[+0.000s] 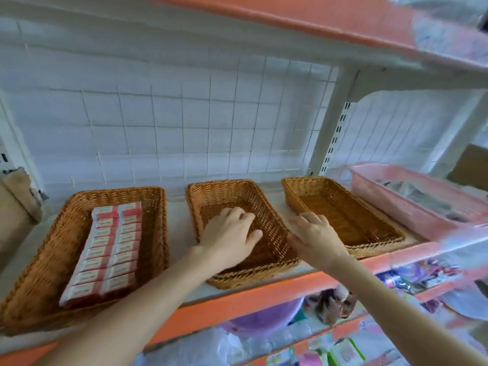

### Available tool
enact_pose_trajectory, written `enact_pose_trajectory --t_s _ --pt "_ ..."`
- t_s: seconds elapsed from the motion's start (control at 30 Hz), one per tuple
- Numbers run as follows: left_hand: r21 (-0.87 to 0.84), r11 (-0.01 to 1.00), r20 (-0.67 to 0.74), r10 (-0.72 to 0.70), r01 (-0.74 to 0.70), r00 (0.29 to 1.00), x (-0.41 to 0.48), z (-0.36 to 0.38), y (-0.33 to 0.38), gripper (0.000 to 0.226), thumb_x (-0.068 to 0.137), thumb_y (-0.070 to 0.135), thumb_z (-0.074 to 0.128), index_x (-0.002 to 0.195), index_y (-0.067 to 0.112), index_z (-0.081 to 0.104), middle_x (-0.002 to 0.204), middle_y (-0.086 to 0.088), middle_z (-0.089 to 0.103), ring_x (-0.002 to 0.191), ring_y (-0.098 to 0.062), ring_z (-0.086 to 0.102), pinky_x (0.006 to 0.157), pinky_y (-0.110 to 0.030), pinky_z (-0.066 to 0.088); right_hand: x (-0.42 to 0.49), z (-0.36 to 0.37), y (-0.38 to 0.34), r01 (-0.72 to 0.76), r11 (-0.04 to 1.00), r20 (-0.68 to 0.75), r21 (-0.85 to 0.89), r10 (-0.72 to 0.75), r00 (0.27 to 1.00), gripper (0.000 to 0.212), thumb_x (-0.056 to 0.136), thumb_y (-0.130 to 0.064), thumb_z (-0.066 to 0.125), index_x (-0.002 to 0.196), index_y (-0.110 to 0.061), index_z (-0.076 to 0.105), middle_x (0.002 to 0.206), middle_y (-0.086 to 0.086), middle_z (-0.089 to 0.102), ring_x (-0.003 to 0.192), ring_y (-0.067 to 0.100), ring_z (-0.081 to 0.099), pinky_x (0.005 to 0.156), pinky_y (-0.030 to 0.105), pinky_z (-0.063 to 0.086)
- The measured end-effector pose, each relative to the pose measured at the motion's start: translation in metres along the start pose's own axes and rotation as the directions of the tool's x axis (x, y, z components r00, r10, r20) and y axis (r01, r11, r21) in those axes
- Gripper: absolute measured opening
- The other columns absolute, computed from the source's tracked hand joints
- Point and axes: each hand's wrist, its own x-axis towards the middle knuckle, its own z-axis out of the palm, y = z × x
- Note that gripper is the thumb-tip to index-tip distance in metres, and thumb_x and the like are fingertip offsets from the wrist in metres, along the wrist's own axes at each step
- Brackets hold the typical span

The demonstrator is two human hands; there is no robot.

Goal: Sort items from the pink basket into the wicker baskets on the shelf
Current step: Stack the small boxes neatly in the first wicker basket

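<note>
Resting in middle wicker basket point(221, 192), left hand point(229, 235), red boxes point(105, 253) — labels unreadable

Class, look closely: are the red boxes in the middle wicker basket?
No, the red boxes sit in the left basket; the middle basket contains only the left hand.

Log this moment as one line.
left hand open inside middle wicker basket | right hand open at its right rim | left wicker basket holds red boxes | pink basket holds items
</note>
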Motion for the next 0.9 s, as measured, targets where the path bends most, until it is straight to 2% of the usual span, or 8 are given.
enact_pose_trajectory --t_s 0.3,0.43,0.57,0.67,0.9 --pt "0.014 0.998 0.004 0.064 -0.064 0.998 0.060 0.041 0.148 0.048 0.098 0.047 0.030 0.134 0.017 0.044 0.135 -0.002 0.045 0.127 -0.023 0.037 0.097 -0.034 0.037 -0.047 -0.030 0.148 -0.056 0.998 -0.036 -0.041 0.055 0.998 0.043 0.093 -0.033 0.047 0.134 -0.019 0.046 0.134 0.005 0.044 0.125 0.029 0.037 0.102 0.032 0.032" --pt "-0.009 0.995 -0.012 0.104 -0.104 0.995 0.086 0.058 0.208 0.048 0.097 0.047 0.031 0.132 0.018 0.046 0.134 -0.001 0.046 0.127 -0.022 0.036 0.096 -0.035 0.040 -0.072 -0.045 0.215 -0.119 0.993 -0.077 -0.013 0.117 0.990 0.053 0.088 -0.045 0.039 0.130 -0.015 0.051 0.126 0.008 0.052 0.120 0.032 0.044 0.100 0.035 0.035" --pt "-0.018 0.982 0.011 0.188 -0.188 0.982 0.107 0.065 0.256 0.045 0.098 0.042 0.034 0.134 0.018 0.044 0.137 -0.001 0.044 0.128 -0.022 0.036 0.098 -0.033 0.036 -0.099 -0.057 0.267 -0.208 0.977 -0.062 -0.034 0.206 0.977 0.047 0.094 -0.038 0.037 0.138 -0.019 0.041 0.136 0.004 0.044 0.126 0.026 0.036 0.101 0.030 0.031" --pt "-0.016 0.970 0.019 0.244 -0.244 0.970 0.124 0.070 0.283 0.045 0.098 0.042 0.034 0.136 0.018 0.042 0.137 -0.002 0.044 0.128 -0.022 0.036 0.099 -0.033 0.035 -0.113 -0.065 0.297 -0.271 0.962 -0.085 -0.022 0.268 0.960 0.044 0.095 -0.031 0.044 0.137 -0.019 0.042 0.135 0.005 0.045 0.124 0.027 0.039 0.101 0.033 0.033" --pt "-0.048 0.943 0.041 0.330 -0.328 0.943 0.173 0.092 0.327 0.047 0.098 0.043 0.034 0.136 0.017 0.041 0.136 -0.004 0.045 0.128 -0.022 0.037 0.102 -0.034 0.035 -0.109 -0.077 0.355 -0.366 0.930 -0.136 0.023 0.366 0.921 0.044 0.094 -0.029 0.048 0.136 -0.017 0.043 0.136 0.006 0.045 0.125 0.027 0.039 0.100 0.037 0.036"
